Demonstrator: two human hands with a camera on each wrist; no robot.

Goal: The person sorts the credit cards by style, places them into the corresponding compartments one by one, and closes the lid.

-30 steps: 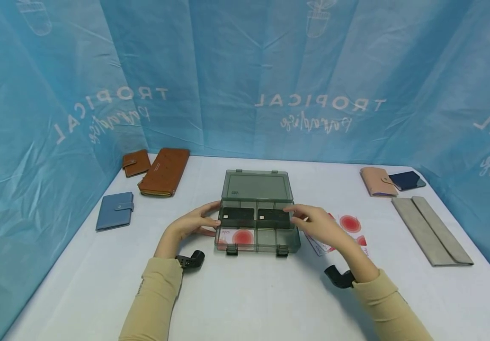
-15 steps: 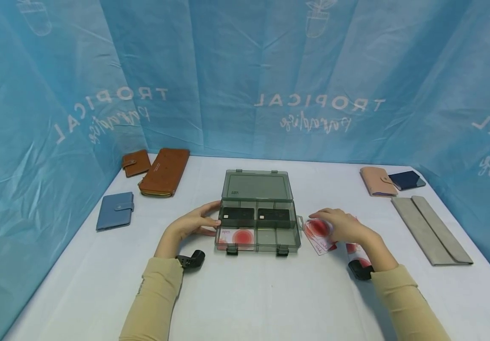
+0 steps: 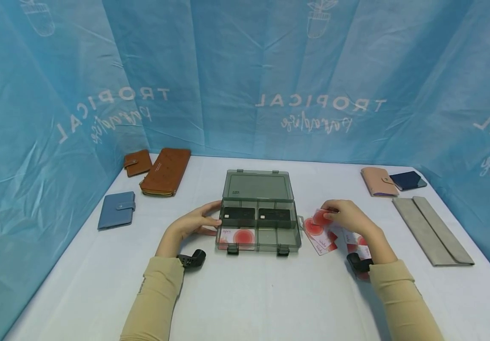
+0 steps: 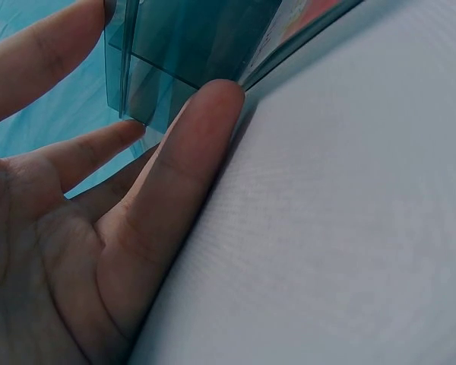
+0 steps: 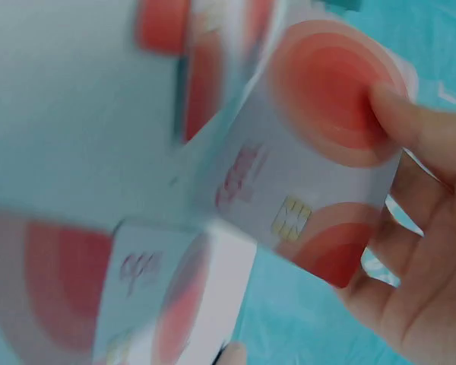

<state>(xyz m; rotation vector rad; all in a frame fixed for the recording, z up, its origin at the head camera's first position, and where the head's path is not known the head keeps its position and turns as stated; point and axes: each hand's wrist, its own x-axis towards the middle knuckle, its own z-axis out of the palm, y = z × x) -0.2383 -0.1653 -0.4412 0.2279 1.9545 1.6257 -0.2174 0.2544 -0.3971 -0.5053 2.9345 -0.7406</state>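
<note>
A translucent grey-green compartment box (image 3: pixel 267 239) stands mid-table with its lid (image 3: pixel 258 185) folded back. My left hand (image 3: pixel 191 222) rests against the box's left side; the left wrist view has its fingers (image 4: pixel 186 144) stretched along the wall. In the back compartments are black chip cards (image 3: pixel 239 215), one left and one right. A white-and-red card (image 3: pixel 227 236) lies in the front left compartment. Right of the box, my right hand (image 3: pixel 349 218) pinches a white chip card with red circles (image 5: pixel 289 179) by its edge, thumb on its face.
More red-and-white cards (image 3: pixel 323 244) lie spread under and beside my right hand. At left are a blue wallet (image 3: pixel 117 209), a brown long wallet (image 3: pixel 167 171) and a small brown wallet (image 3: pixel 139 163). A pink wallet (image 3: pixel 378 181), a navy one (image 3: pixel 406 180) and a grey pouch (image 3: pixel 432 232) lie right.
My right hand has left the box's back right compartment, moved right to the loose cards and picked up a red-and-white one. My left hand stays at the box.
</note>
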